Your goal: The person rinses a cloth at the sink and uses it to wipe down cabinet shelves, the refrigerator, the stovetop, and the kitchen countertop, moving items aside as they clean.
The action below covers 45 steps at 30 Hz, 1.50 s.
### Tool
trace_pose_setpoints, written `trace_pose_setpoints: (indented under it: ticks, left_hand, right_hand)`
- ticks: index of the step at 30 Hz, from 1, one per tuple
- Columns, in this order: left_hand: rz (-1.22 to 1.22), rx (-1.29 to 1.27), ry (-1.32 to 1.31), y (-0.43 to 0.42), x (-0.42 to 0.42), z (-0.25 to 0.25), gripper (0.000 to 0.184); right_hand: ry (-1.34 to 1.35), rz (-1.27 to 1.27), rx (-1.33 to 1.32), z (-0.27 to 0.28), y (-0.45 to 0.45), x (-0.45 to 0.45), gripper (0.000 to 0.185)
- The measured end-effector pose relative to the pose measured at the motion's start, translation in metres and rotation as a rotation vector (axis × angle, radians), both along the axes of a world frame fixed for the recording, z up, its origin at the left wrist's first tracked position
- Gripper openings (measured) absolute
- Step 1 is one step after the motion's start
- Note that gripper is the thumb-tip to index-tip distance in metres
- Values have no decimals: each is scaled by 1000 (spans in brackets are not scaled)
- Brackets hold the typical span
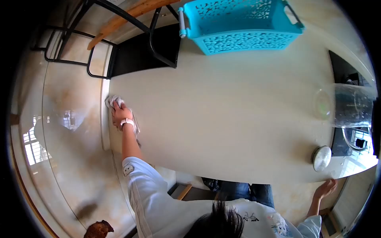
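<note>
My left hand [120, 115] presses a crumpled pale cloth [115, 100] onto the table top, at its left edge. Part of the cloth hangs out beside my wrist, which wears a light band. Off the table's front right edge is my right hand [327, 189], fingers loosely stretched and nothing seen in them. Nearest to that hand on the table is a round silver lid-like disc [322, 158].
A turquoise basket [246, 41] with handles stands at the table's far side. To the right is a clear pitcher [353, 106] beside dark, shiny panels. A black metal-framed chair [145, 51] is at the far left corner. The pale table [222, 115] fills the middle.
</note>
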<state>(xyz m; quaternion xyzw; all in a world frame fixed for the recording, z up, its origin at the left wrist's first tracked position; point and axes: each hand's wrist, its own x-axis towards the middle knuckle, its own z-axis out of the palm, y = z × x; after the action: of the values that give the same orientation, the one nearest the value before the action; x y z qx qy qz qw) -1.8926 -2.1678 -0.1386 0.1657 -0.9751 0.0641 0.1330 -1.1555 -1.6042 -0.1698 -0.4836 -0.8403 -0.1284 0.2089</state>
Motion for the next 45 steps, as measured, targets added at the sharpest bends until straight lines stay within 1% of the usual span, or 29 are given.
trace_pose_setpoints:
  ticks: [1,2,3,4,5,7,9,10,12,13,14,15,16,17,18,20,21,22,23,24,25,27,29,33,34,37,39,41,45]
  left_hand:
    - [-21,38,20,-4,-18,0,48]
    - [-18,29,15,-3,-33,-1,48]
    - [-80,46,29,3,-43,1,44]
    - [-143,67,43,9,-48,2,40]
    - [-140,64,36,13,-44,1,40]
    - [-502,65,79,27,-27,0,31]
    - [-764,93,16,46,17,-1,30]
    - [-898,85,-57,60,47,7,34]
    - [-1144,82,-174,86,99,29,45]
    - [-1255,85,-210,93,116,36,51]
    - [-1352,100,-217,96,125,40,52]
    - [-1449,114,-223,96,129,42,53]
    - [-1487,141,-217,95,129,42,54]
    - [-1491,142,-212,97,125,39,54]
    - [-1491,177,-174,98,123,37,52]
    - [-1481,223,-154,97,123,37,49]
    - [-1491,216,-157,97,122,36,49]
    - [-1487,228,-131,98,121,34,49]
    - [-1478,243,-103,99,122,34,49]
    - [-1454,216,-122,99,124,38,49]
    - [-1464,214,-114,100,126,39,49]
    - [-1366,204,-92,100,129,37,49]
    - [-1351,218,-61,102,130,30,48]
    - [-1268,217,1,105,135,28,51]
    - [-1239,209,5,108,135,29,48]
    - [-1177,214,34,115,146,23,46]
    - [-1069,199,114,121,148,14,47]
    - [-1042,156,160,126,150,14,46]
    - [-984,156,86,127,151,21,44]
  right_hand:
    - [-39,-135,-45,-3,-19,13,38]
    - [-42,-129,-41,-5,-42,18,38]
    - [-118,-239,-51,-14,-62,39,34]
    - [-155,-464,-278,-18,-87,43,26]
    - [-67,-521,-420,-8,-124,22,15]
    - [165,-244,-931,19,-203,-44,10]
    - [285,723,-944,60,-230,-144,10]
    - [261,1024,-1031,63,-216,-185,14]
    - [382,1107,-1024,92,-212,-328,22]
    - [440,1087,-1027,102,-213,-393,26]
    - [491,1093,-1017,101,-211,-449,37]
    - [598,1115,-933,92,-218,-509,58]
    - [685,1107,-863,93,-228,-565,70]
    - [726,1093,-791,98,-237,-611,73]
    - [907,1068,-817,84,-253,-652,66]
    - [851,1001,-1510,102,-257,-690,40]
    - [864,994,-1508,99,-261,-696,40]
    - [834,1068,-1391,92,-264,-700,33]
    - [798,1139,-1273,94,-266,-700,33]
    - [879,1085,-1381,99,-266,-701,45]
    - [887,1085,-1370,102,-266,-704,45]
    - [858,1032,-1520,98,-269,-712,50]
    - [905,1020,-1444,95,-271,-715,53]
    - [877,1021,-1498,100,-275,-704,59]
    - [860,1022,-1546,103,-275,-700,61]
    - [792,999,-1625,108,-276,-693,62]
    - [820,1001,-1540,104,-277,-696,62]
    - [835,1015,-1546,101,-274,-699,60]
    - [804,1024,-1562,94,-259,-705,60]
